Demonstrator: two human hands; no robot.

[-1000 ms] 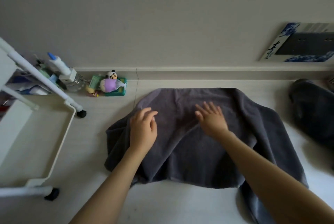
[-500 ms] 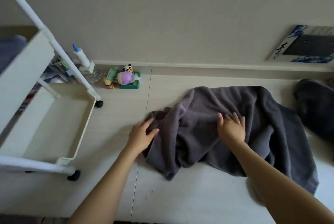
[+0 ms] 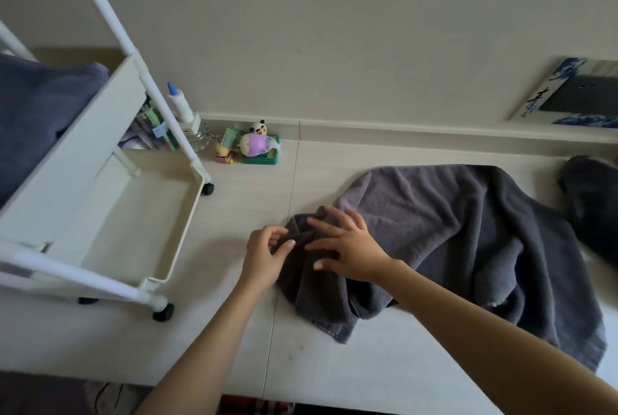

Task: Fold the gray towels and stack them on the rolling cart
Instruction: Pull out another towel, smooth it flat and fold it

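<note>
Gray towel (image 3: 451, 230) lies rumpled on floor (image 3: 334, 364) beside cart (image 3: 147, 224). Left hand (image 3: 264, 257) pinches its corner; right hand (image 3: 347, 254) presses flat, fingers spread. Should find both corners, pull taut before folding.

- A plain beige wall (image 3: 334, 30) meets the pale floor (image 3: 334, 364) at a low baseboard (image 3: 401, 132).
- A blue-patterned framed board (image 3: 568, 93) leans on the wall.
- The light is soft and dim.

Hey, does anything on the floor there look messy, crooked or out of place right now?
The gray towel lies crumpled, not flat, bunched at its left end where the left hand pinches it and the right hand rests on it. Nothing looks spilled or damaged.
</note>
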